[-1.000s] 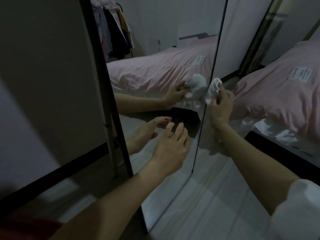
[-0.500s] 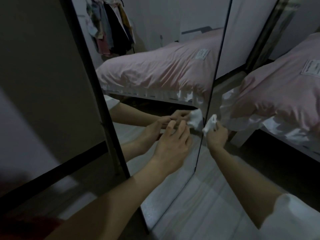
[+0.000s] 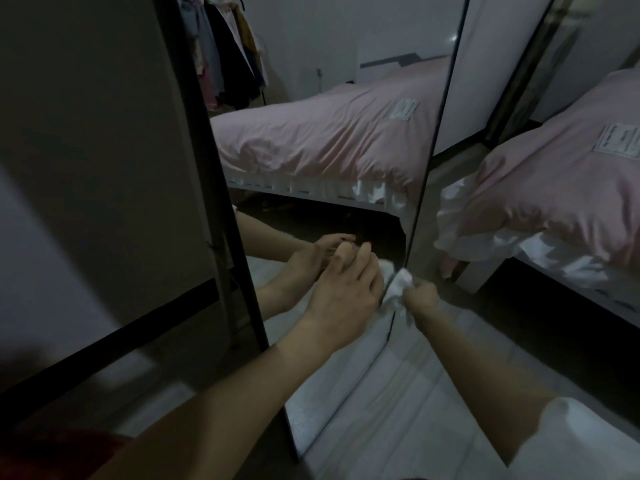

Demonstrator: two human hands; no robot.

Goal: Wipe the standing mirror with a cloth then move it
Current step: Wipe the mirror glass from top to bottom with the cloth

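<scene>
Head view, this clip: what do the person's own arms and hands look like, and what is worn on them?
Both forearms are bare, and no glove, ring, watch or bracelet shows on the left hand or the right hand. The right arm has a short white sleeve ending above the elbow. At the left arm's near end there is a dim reddish patch, too dark to tell whether it is clothing. Nails look short and unpainted in this dim light.

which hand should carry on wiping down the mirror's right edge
The right hand: it already grips the cloth against the mirror edge. The left hand rests open by the glass, holding nothing.
</scene>
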